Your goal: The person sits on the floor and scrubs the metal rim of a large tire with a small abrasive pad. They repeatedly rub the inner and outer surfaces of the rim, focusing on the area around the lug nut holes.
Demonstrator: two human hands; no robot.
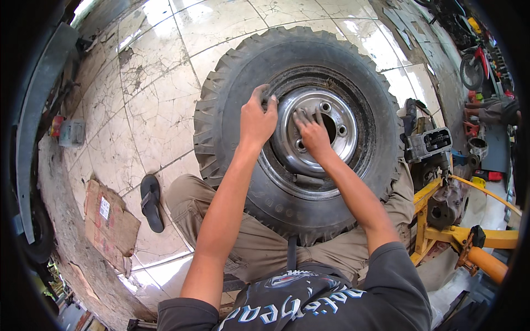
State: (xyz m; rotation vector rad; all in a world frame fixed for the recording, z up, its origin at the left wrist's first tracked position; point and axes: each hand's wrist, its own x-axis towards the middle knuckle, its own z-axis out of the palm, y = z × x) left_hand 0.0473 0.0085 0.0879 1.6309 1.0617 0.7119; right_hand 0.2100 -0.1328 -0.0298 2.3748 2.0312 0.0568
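A large black tyre (232, 83) with chunky tread lies flat between my legs. In its middle sits a wheel rim with a shiny silver centre disc (345, 110), which has a round hole and several bolt holes. My right hand (313, 132) rests on this disc beside the centre hole, fingers spread and darkened with grime. Over the tyre's inner sidewall, at the rim's left edge, is my left hand (259, 118). Its thumb and forefinger are apart with nothing seen between them; the other fingers are partly hidden. Dark grime coats the rim's outer channel (361, 105).
On the left, a black sandal (150, 203) and a flattened cardboard piece (110, 220) lie on cracked floor tiles (149, 110). To the right stand a yellow metal frame (425, 220) and a grey metal engine part (430, 143). Another person (497, 113) is at the far right, near a red motorcycle (477, 69).
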